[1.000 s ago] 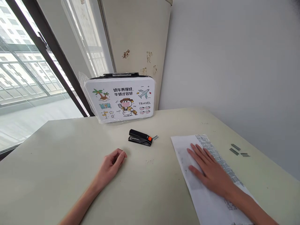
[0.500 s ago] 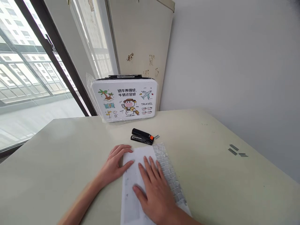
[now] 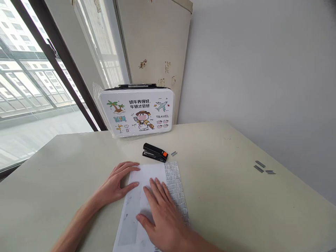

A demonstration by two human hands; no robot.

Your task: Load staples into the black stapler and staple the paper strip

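Though flat, paper [image 3: 136, 210] staple-edged.

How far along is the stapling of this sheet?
Looks done: a band of staples lines the paper along its right edge. In hand: left hand and right hand press the sheet flat. The stapler lies untouched beyond it; loose staple strips remain unused.

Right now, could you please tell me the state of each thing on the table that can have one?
White paper sheet with a stapled edge: flat, under both hands.
Black stapler with orange tip: shut, lying untouched.
White cartoon-printed case: closed, upright, plastic-wrapped.
Loose grey staple strips: lying apart near the wall.
Left hand: open, fingers on the sheet's edge.
Right hand: open, palm down on the sheet.
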